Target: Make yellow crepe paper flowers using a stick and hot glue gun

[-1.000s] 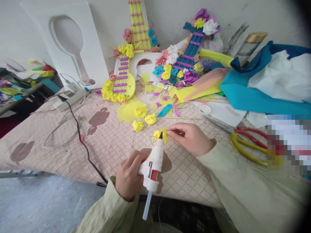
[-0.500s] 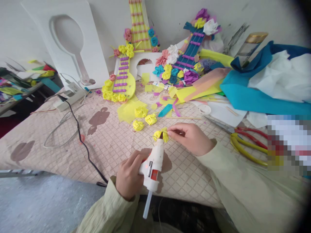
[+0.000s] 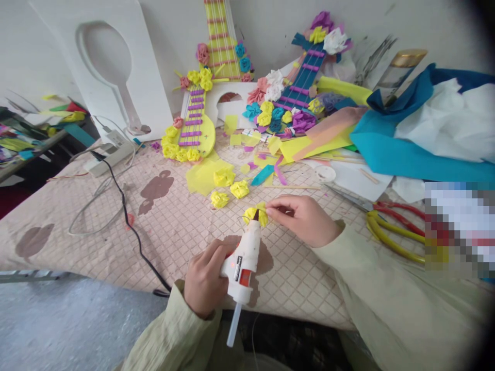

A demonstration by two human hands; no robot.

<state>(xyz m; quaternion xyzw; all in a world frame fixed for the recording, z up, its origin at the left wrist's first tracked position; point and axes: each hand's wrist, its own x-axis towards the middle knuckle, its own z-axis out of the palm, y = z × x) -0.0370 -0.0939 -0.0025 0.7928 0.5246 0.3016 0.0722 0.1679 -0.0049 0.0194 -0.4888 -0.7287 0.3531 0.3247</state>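
Observation:
My left hand (image 3: 207, 278) is wrapped round the handle of a white glue gun (image 3: 249, 252), with a clear glue stick (image 3: 234, 324) sticking out of its rear. The dark nozzle touches or nearly touches a yellow paper flower (image 3: 250, 215). Thumb and forefinger of my right hand (image 3: 305, 219) pinch the right edge of that flower. Just beyond it, several more crumpled yellow flowers (image 3: 240, 189) lie on the cloth, one of them on a yellow sheet (image 3: 199, 175).
Scissors (image 3: 390, 226) lie at the right, below blue fabric (image 3: 410, 139). Decorated paper instruments (image 3: 197, 118) stand at the back. A black cord (image 3: 124, 206) and power strip (image 3: 110, 157) are on the left. Paper scraps (image 3: 263, 175) litter the middle.

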